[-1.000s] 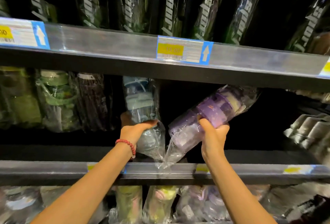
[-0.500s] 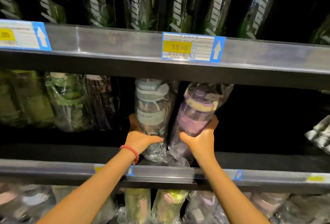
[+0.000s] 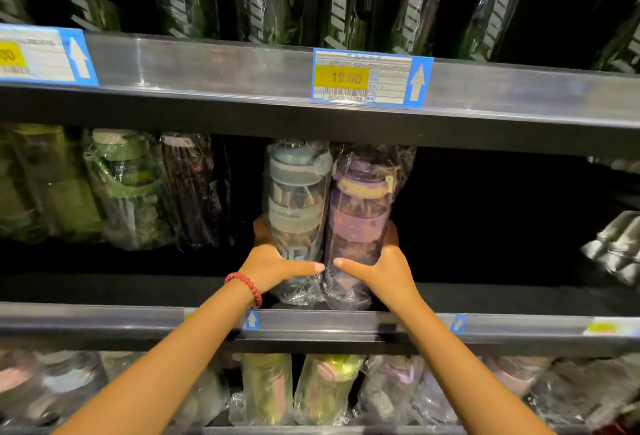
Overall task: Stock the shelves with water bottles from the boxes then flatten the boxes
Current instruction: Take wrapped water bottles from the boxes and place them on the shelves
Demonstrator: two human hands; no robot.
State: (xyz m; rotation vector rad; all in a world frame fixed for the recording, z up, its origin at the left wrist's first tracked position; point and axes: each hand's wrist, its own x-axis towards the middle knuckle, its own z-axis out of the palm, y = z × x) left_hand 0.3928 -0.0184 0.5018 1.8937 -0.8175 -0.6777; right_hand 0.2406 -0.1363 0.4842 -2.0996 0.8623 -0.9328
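A: shelves status?
B: three levels in view. top shelf (image 3: 242,63) carries dark wrapped bottles (image 3: 339,1) with pale lettering. middle shelf (image 3: 346,325) is where both hands work. bottom level has a row of wrapped bottles (image 3: 322,389), blurred
A: task bottles?
B: grey bottle (image 3: 296,199) and purple bottle (image 3: 360,206), both plastic-wrapped, upright, touching side by side on the middle shelf near its front edge
A: hands?
B: left hand (image 3: 273,263) curled round the grey bottle low down, thumb across the front. right hand (image 3: 379,266) curled round the purple bottle the same way. thumb tips nearly meet
A: neighbours?
B: green bottle (image 3: 128,185) and a dark bottle (image 3: 194,188) to the left, apart from the pair. pale bottles (image 3: 616,247) lying at the far right
A: small stuff?
B: price tag (image 3: 370,77) reading 19.00 on the top shelf edge, red bead bracelet (image 3: 246,284) on the left wrist
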